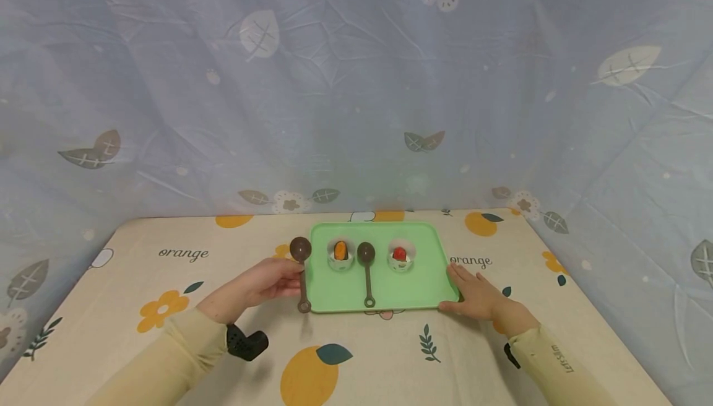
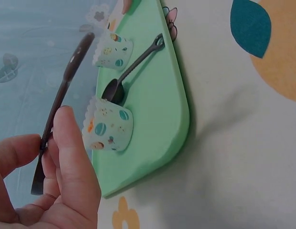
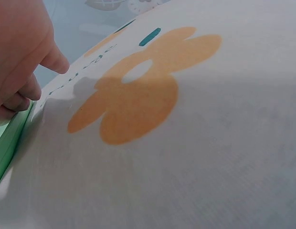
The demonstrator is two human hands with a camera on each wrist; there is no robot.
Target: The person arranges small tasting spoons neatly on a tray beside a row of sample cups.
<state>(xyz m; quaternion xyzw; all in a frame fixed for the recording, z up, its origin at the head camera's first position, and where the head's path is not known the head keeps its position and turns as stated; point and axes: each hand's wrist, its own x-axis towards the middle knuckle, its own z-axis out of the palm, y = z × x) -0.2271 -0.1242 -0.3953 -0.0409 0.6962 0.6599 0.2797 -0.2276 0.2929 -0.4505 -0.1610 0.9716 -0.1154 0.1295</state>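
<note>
My left hand (image 1: pixel 271 280) pinches a dark brown spoon (image 1: pixel 303 282) by its handle, holding it upright beside the left edge of a green tray (image 1: pixel 340 298). In the left wrist view the thumb and fingers close on the handle of that spoon (image 2: pixel 57 102). My right hand (image 1: pixel 473 294) rests with spread fingers at the tray's right edge. On the tray lies a second brown spoon (image 1: pixel 368 276), between two patterned paper cups. An orange piece (image 1: pixel 340 250) sits in the left cup (image 1: pixel 341 265); a red piece (image 1: pixel 399 254) sits in the right cup (image 1: pixel 401 265).
The tray stands on a table covered with a cream cloth (image 1: pixel 384 356) printed with oranges, flowers and leaves. Behind the table hangs a blue-grey curtain (image 1: pixel 334 103) with leaf prints, and it also runs along the right side.
</note>
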